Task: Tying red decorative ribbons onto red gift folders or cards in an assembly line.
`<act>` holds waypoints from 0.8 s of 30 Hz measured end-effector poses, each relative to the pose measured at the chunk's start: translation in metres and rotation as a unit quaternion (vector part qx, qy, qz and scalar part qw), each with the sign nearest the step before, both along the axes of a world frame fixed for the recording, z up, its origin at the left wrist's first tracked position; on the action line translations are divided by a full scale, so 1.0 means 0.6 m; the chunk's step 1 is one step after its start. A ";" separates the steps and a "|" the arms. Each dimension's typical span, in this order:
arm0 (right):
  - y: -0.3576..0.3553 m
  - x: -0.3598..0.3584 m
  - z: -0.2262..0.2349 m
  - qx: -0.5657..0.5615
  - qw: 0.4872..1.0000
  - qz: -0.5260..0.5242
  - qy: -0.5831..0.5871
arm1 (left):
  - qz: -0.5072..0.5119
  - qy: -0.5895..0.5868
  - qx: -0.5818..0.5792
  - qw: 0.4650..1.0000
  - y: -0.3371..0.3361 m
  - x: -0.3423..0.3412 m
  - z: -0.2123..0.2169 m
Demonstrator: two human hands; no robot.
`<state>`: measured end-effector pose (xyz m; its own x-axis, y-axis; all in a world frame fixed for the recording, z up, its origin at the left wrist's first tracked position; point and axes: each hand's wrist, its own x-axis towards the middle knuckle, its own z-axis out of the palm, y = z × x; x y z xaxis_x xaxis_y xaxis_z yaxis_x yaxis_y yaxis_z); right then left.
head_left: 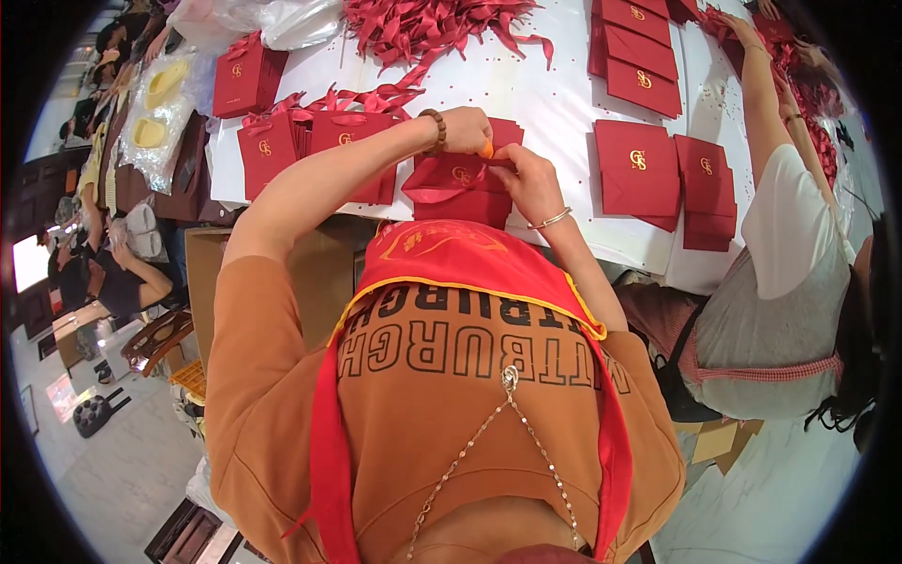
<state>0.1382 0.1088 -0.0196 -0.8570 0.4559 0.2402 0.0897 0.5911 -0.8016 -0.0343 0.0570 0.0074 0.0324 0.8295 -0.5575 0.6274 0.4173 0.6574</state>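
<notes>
In front of me at the table's near edge lies a red paper gift bag [470,206] with gold lettering. Over its top, my left hand [460,130] bends down with fingers closed at the red ribbon [442,195]; something orange is around one fingertip. From the right, my right hand [533,184] pinches the ribbon near the bag's upper edge, its fingertips close to the left ones. A loop of ribbon hangs across the bag's front. The exact grip of the left fingers is partly hidden behind the hand.
Ribboned red bags [266,150] stand to the left, below a heap of loose red ribbons [437,28]. Flat red bags [639,169] lie in stacks on the right of the white table [554,94]. A person [780,273] works at the right. A cardboard box [221,282] is below left.
</notes>
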 end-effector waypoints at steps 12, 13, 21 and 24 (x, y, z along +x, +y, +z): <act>0.002 0.004 0.010 -0.019 1.000 0.023 -0.006 | 0.246 0.033 0.216 0.944 -0.009 -0.039 -0.033; 0.001 0.003 0.010 -0.018 1.000 0.024 -0.005 | 0.233 0.017 0.171 0.957 -0.010 -0.037 -0.034; -0.009 0.001 0.008 -0.047 0.998 -0.007 0.028 | 0.274 0.037 0.240 0.931 0.001 -0.015 -0.057; -0.007 0.004 0.017 -0.089 0.994 0.060 -0.020 | 0.370 -0.048 0.234 0.898 0.022 -0.049 0.000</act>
